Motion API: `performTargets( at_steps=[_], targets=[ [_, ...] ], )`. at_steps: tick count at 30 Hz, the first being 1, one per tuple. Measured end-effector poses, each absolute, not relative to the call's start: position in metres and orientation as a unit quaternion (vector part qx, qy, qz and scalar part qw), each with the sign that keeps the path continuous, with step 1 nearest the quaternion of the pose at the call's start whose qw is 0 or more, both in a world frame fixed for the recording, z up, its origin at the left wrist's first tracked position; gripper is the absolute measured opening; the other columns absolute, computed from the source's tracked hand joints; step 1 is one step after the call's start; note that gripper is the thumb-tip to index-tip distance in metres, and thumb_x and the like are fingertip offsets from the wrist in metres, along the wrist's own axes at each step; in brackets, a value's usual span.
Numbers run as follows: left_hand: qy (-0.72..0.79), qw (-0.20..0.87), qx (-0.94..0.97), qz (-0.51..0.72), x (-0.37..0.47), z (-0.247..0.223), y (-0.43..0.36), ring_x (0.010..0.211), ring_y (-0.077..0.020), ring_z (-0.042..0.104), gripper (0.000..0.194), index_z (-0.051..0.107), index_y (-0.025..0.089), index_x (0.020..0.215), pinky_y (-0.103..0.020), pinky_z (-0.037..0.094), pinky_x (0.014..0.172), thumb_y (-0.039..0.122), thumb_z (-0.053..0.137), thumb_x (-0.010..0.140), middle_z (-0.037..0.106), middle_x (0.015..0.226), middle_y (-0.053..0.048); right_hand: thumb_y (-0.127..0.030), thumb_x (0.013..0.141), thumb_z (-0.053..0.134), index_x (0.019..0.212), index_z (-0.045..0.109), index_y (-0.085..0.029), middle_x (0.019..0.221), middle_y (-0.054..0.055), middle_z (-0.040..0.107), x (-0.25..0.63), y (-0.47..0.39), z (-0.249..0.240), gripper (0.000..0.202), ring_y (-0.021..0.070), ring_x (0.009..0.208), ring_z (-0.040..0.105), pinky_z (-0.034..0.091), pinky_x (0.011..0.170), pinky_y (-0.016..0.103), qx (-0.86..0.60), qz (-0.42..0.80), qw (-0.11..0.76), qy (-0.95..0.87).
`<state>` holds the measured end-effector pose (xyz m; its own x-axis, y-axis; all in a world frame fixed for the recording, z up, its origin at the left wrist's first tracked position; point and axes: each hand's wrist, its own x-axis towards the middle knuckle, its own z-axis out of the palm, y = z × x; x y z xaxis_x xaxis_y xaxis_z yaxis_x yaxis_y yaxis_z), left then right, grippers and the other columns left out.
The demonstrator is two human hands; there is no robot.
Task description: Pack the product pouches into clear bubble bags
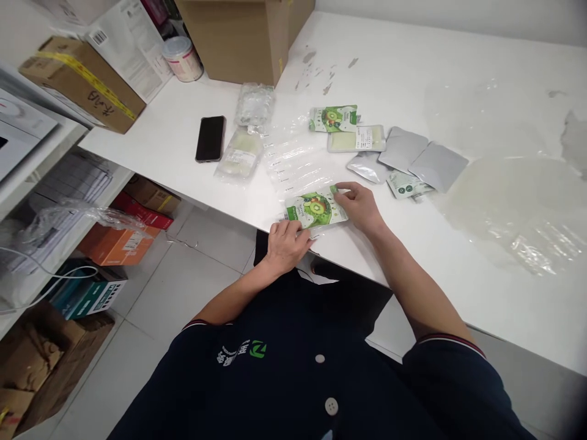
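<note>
A green and white pouch with a kiwi picture [316,209] lies on clear air-column wrap [298,162] near the table's front edge. My right hand [360,206] pinches the pouch's upper right corner between thumb and fingers. At its lower left edge is my left hand [288,244], fingers bent together over the rim of the pouch and wrap. Beyond the wrap, another kiwi pouch [333,118] overlaps a pale green labelled packet [355,139]. Silver pouches [404,148] and a white and green packet [407,184] lie to the right.
A black phone [210,139], a wrapped pale packet [241,154] and a bubble-wrapped item [255,105] lie left of the wrap. Cardboard boxes [233,43] and a tin [182,59] stand behind. Clear plastic [545,244] spreads at the right. Shelves with boxes [117,244] flank the left.
</note>
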<state>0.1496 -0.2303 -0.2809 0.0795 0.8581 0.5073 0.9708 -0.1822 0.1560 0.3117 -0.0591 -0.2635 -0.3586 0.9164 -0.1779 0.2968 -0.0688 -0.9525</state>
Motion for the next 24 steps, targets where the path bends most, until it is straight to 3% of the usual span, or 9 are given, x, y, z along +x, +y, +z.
performTargets(
  at_steps=[3,6,9,11,14,16,19,21,24],
  targets=[
    [-0.629,0.106,-0.724,-0.263,0.149,-0.285,-0.228,0.090,-0.0233,0.059,0.016,0.067,0.022,0.093,-0.041,0.042,0.075,0.022,0.051,0.094,0.066,0.093,-0.010,-0.043,0.079,0.066,0.108,0.067,-0.019,0.073,0.002,0.066,0.311,-0.053,-0.262,0.037,0.0174,0.066,0.059,0.050,0.066,0.033,-0.479,0.485,0.300,-0.667],
    [-0.610,0.104,-0.735,-0.278,0.142,-0.287,-0.230,0.112,-0.0275,0.060,0.015,0.066,0.022,0.100,-0.047,0.047,0.088,0.018,0.053,0.093,0.068,0.111,-0.012,-0.041,0.085,0.062,0.114,0.067,-0.019,0.079,0.005,0.068,0.310,-0.048,-0.258,0.036,0.0204,0.074,0.062,0.051,0.076,0.038,-0.472,0.365,0.259,-0.760],
    [-0.595,0.060,-0.742,-0.303,0.136,-0.289,-0.233,0.125,-0.0265,0.058,0.016,0.064,0.020,0.102,-0.049,0.046,0.103,0.013,0.052,0.093,0.068,0.119,-0.012,-0.042,0.091,0.056,0.124,0.063,-0.013,0.108,0.018,0.067,0.310,-0.053,-0.249,0.045,0.0289,0.094,0.064,0.051,0.082,0.045,-0.450,0.248,0.192,-0.836],
    [-0.586,0.039,-0.745,-0.317,0.132,-0.290,-0.234,0.123,-0.0237,0.060,0.018,0.062,0.019,0.104,-0.047,0.046,0.107,0.011,0.050,0.094,0.069,0.118,-0.011,-0.048,0.091,0.055,0.131,0.060,-0.012,0.133,0.024,0.056,0.315,-0.063,-0.240,0.054,0.0351,0.115,0.058,0.050,0.091,0.050,-0.376,0.209,0.165,-0.887],
    [-0.574,0.048,-0.740,-0.347,0.123,-0.284,-0.235,0.122,-0.0226,0.062,0.016,0.061,0.018,0.104,-0.047,0.045,0.109,0.011,0.048,0.095,0.073,0.110,-0.009,-0.057,0.087,0.060,0.142,0.052,-0.020,0.152,0.016,0.044,0.329,-0.084,-0.231,0.066,0.0376,0.140,0.039,0.039,0.108,0.057,-0.210,0.205,0.113,-0.949],
    [-0.572,0.050,-0.731,-0.369,0.116,-0.276,-0.238,0.121,-0.0221,0.063,0.014,0.059,0.018,0.102,-0.048,0.045,0.109,0.014,0.046,0.097,0.074,0.102,-0.007,-0.050,0.091,0.057,0.144,0.050,-0.025,0.152,0.011,0.046,0.338,-0.096,-0.229,0.058,0.0356,0.142,0.039,0.035,0.111,0.060,-0.168,0.206,0.084,-0.960],
    [-0.584,0.030,-0.708,-0.396,0.105,-0.265,-0.239,0.108,-0.0193,0.068,0.014,0.058,0.019,0.100,-0.042,0.051,0.100,0.021,0.044,0.099,0.073,0.096,-0.006,-0.033,0.099,0.044,0.137,0.058,-0.027,0.143,0.007,0.057,0.345,-0.104,-0.227,0.041,0.0289,0.134,0.051,0.041,0.109,0.055,-0.176,0.255,0.099,-0.946],
    [-0.598,0.025,-0.683,-0.418,0.099,-0.259,-0.235,0.092,-0.0164,0.070,0.016,0.058,0.019,0.098,-0.033,0.055,0.084,0.024,0.043,0.100,0.072,0.093,-0.006,-0.034,0.099,0.043,0.130,0.064,-0.028,0.134,0.004,0.064,0.342,-0.101,-0.223,0.038,0.0258,0.129,0.056,0.046,0.106,0.049,-0.185,0.312,0.135,-0.922],
    [-0.632,0.037,-0.619,-0.465,0.091,-0.252,-0.213,0.076,-0.0133,0.065,0.020,0.058,0.020,0.094,-0.027,0.050,0.068,0.031,0.044,0.101,0.069,0.084,-0.004,-0.043,0.095,0.052,0.115,0.071,-0.029,0.115,0.003,0.073,0.326,-0.086,-0.215,0.031,0.0240,0.107,0.067,0.053,0.094,0.042,-0.236,0.384,0.198,-0.871]
  ],
)
